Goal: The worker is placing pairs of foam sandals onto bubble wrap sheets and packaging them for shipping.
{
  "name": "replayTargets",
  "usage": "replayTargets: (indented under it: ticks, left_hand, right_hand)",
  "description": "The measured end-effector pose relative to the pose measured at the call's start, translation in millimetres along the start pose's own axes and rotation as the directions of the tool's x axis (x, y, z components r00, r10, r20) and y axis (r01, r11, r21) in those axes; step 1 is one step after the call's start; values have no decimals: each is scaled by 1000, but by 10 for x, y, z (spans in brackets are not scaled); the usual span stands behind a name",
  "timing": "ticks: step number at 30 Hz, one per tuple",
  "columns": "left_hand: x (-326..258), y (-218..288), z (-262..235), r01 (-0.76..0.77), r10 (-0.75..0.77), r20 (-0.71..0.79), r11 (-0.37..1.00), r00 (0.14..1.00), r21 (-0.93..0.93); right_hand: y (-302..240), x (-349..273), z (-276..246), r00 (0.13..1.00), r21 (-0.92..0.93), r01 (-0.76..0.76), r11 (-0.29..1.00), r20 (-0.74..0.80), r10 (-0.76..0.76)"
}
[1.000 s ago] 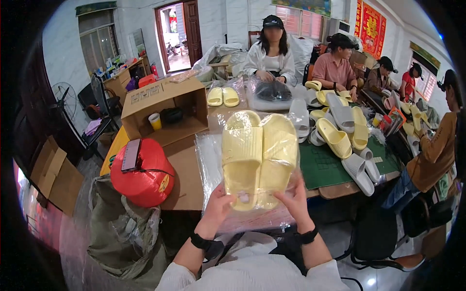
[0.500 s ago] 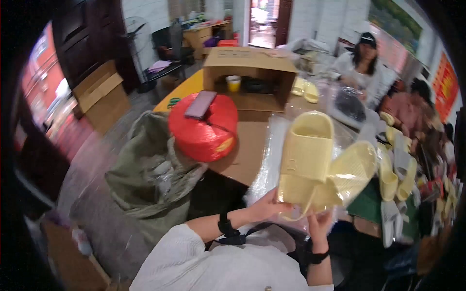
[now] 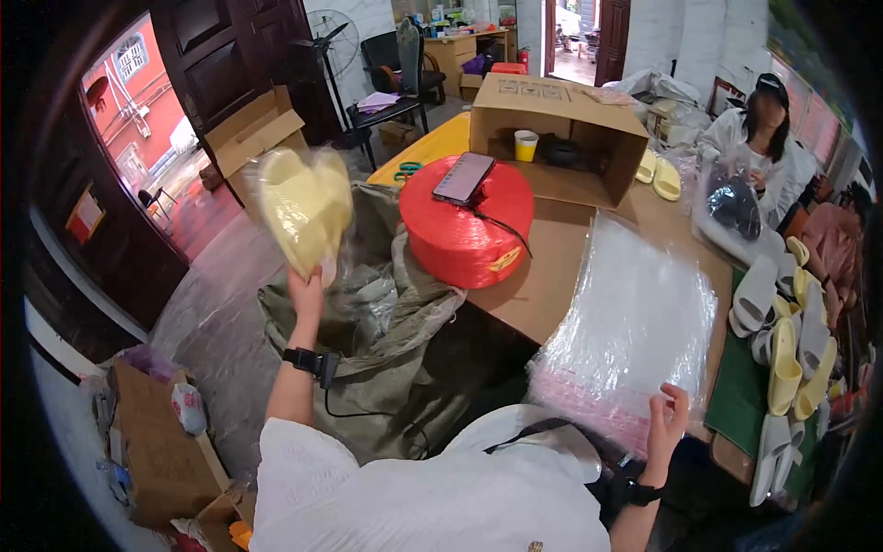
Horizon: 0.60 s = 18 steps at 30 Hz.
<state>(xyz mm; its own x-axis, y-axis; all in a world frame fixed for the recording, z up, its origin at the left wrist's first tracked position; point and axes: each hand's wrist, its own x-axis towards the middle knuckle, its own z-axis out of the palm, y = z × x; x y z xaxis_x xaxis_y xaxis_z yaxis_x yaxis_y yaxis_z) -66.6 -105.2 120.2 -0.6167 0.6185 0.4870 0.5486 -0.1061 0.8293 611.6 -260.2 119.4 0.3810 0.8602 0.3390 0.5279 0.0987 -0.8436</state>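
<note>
Workshop clutter is filling the head view: a dark wooden door at upper left, a fan and desk at the top, a cardboard-covered table (image 3: 570, 276) running through the middle.

At upper left of the frame the left hand (image 3: 306, 293) is reaching up and out, fingers closed around a bagged pair of pale yellow slippers (image 3: 305, 212), blurred, soft and rounded under glossy film. It is hanging over the open mouth of a big olive woven sack (image 3: 386, 331), crumpled and slack, just left of the table. So this pair appears bagged and is not yet inside the sack.

At lower right the right hand (image 3: 664, 428) is resting with loosely spread fingers on the near edge of a stack of clear plastic bags (image 3: 635, 322), shiny and crinkled, so plenty of bags are waiting.

At the right edge loose slippers (image 3: 786, 354), yellow and whitish, are lying unbagged on a green mat. A red spool of twine (image 3: 464, 230) with a phone (image 3: 464, 178) on top is sitting before an open cardboard box (image 3: 552, 138). Another person (image 3: 759, 138) is sitting at upper right.
</note>
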Motion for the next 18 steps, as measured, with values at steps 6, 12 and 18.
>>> replayTargets:
  ticks: [6, 12, 18]
  left_hand:
    - [-234, -382, -209, -549, -697, 646, 424, 310, 720]
    - [-728, -803, 101, -394, -868, 446, 339, 220, 854]
    - [-1081, -2000, 141, -501, -614, 647, 425, 452, 754]
  right_hand:
    - [45, -11, 61, 1000, -71, 30, 997, 3, -30]
    - [18, -39, 86, 998, -48, 65, 997, -1, -65]
    - [93, -12, 177, 1000, -32, 22, 999, -20, -23]
